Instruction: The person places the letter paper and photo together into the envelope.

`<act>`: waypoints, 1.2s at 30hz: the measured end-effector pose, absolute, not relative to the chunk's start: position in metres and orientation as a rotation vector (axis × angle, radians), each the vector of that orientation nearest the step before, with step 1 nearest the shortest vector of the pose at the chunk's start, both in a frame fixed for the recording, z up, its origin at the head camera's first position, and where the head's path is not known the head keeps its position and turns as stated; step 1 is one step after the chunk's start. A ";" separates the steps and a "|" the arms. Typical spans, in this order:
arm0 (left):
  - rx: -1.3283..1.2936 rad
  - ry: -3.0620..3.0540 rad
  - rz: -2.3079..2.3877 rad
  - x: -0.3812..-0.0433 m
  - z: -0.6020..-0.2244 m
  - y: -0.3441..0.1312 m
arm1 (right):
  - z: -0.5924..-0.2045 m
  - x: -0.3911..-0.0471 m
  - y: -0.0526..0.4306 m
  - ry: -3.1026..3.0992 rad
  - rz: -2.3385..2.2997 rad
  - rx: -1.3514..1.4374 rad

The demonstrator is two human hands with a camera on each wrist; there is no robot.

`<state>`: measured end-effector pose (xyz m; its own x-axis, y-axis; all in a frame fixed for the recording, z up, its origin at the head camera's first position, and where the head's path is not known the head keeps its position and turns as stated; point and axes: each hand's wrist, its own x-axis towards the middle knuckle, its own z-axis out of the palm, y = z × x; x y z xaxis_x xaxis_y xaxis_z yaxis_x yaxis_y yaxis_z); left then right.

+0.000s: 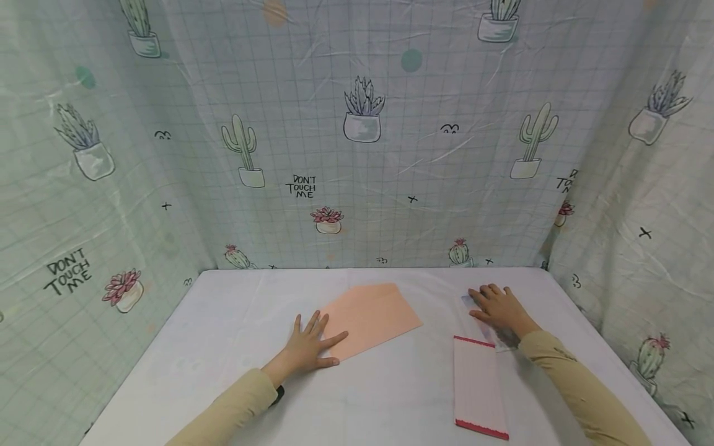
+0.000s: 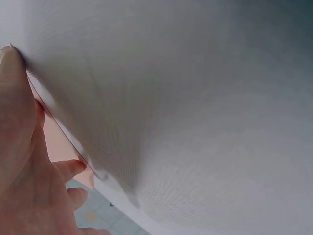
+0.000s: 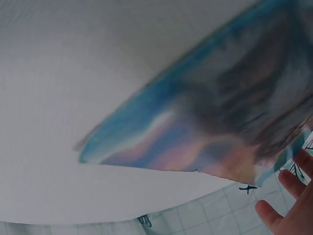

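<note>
A peach-coloured envelope-like sheet with one pointed side lies on the white table. At its lower left edge rests my left hand, fingers spread, thumb and fingertips overlapping the sheet; the left wrist view shows the palm along the sheet's edge. On the right, my right hand lies over a shiny, iridescent, see-through sheet, partly hiding it in the head view. Fairly straight fingers reach its edge in the right wrist view. Beside it lies a pale pink striped rectangular packet with red ends.
Printed cloth with cactus drawings hangs behind the table and on both sides. White cloth covers the tabletop, whose back edge runs along the hanging cloth. A dark band shows at the left wrist.
</note>
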<state>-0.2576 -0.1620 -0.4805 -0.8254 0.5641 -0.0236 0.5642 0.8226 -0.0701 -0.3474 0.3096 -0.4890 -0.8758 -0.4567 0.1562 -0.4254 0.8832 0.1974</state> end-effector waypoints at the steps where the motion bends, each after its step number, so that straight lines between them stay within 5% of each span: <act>1: 0.930 2.998 -0.118 -0.258 -0.481 -0.162 | -0.489 -0.348 0.310 -2.845 -0.239 0.676; 24: 0.929 3.001 -0.141 -0.255 -0.479 -0.161 | -0.485 -0.362 0.319 -2.585 -0.284 0.774; 36: 0.916 3.012 -0.154 -0.256 -0.483 -0.161 | -0.427 -0.354 0.318 -2.521 -0.103 0.787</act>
